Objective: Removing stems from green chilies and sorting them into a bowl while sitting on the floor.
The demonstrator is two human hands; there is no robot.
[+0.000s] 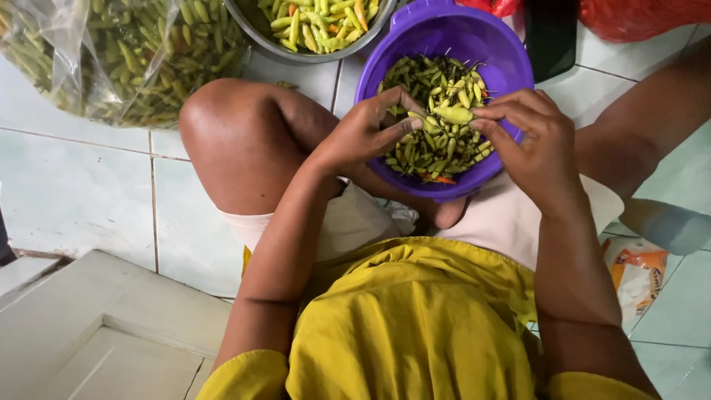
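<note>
**Inspector:** Chili pepper (453,115), pale green, is held over the purple basin (511,63), above the heap of green chilies (433,144) inside it. State of the hands?

**Assistant:** Left hand (363,133) pinches the pepper's near end between thumb and fingertips. Right hand (537,141) pinches the other end, fingers curled over the basin's right rim.

**Inspector:** Edges?

**Assistant:** The basin sits between the person's knees, its near rim just above the lap. Its far rim lies just beside a metal bowl (252,30) of chilies. A clear plastic bag (89,67) of chilies lies at far left, near the raised left knee.

**Inspector:** Open room?

**Assistant:** Bare tiled floor (74,192) left of the knee. To the right, a small orange packet (635,272) lies on the tiles beside the thigh.
</note>
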